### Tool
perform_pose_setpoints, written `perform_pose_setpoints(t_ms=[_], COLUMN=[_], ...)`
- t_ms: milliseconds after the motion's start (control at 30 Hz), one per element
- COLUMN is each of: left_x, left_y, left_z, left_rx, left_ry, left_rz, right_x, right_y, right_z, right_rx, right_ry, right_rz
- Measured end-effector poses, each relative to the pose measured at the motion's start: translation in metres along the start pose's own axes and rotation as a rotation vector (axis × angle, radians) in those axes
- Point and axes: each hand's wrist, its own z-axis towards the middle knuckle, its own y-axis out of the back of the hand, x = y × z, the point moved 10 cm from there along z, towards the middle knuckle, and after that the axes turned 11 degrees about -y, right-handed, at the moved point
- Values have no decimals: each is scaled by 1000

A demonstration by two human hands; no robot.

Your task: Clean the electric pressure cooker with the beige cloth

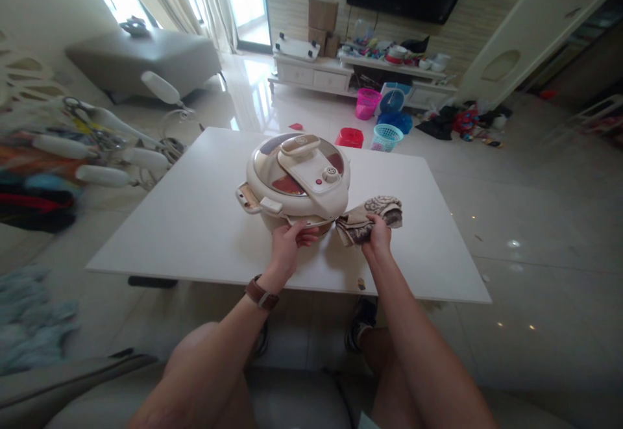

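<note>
A cream and dark-red electric pressure cooker (296, 179) stands on a white low table (195, 221), lid on. My left hand (287, 244), with a brown watch on the wrist, grips the cooker's near rim with curled fingers. My right hand (376, 235) is closed on a bunched brown patterned cloth (374, 215), held just right of the cooker's base and touching it.
A drying rack (97, 150) with white bars and clothes stands left of the table. Beyond the table lie a red bin (349, 137), a pink basket (366, 102) and a teal basket (387, 137), with a white TV cabinet (316, 75) behind. My knees are below the table's near edge.
</note>
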Motion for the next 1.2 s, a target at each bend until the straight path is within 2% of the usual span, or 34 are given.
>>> perform_pose_setpoints(t_ms=[133, 233, 333, 500, 533, 600, 667, 700, 867, 1067, 1200], left_x=[-1, -1, -5, -25, -33, -59, -76, -78, -62, -57, -56], left_y=[4, 17, 42, 94, 108, 140, 156, 155, 120, 117, 109], left_z=[-2, -2, 0, 10, 15, 26, 28, 28, 27, 36, 50], left_rx=[-17, -7, 48, 247, 206, 1, -168, -195, -119, -109, -92], left_ry=[56, 72, 79, 146, 119, -41, -187, -220, -223, -222, -232], left_rz=[-10, 16, 37, 120, 130, 103, 70, 57, -7, -28, -48], right_x=[-2, -2, 1, 6, 7, 10, 13, 15, 17, 3, -2], right_y=[-2, -5, -4, -2, -1, 3, 4, 5, 4, 0, 0], right_z=[-1, -2, -5, -10, -10, -11, -12, -13, -20, -22, -21], right_rx=[4, 16, -16, -32, -40, -58, -58, -56, -52, 13, 49], right_ry=[-9, -7, 17, 64, 78, 118, 174, 202, 266, 188, 230], right_rz=[-8, -24, -17, -5, -2, 1, 2, 3, -7, -70, -131])
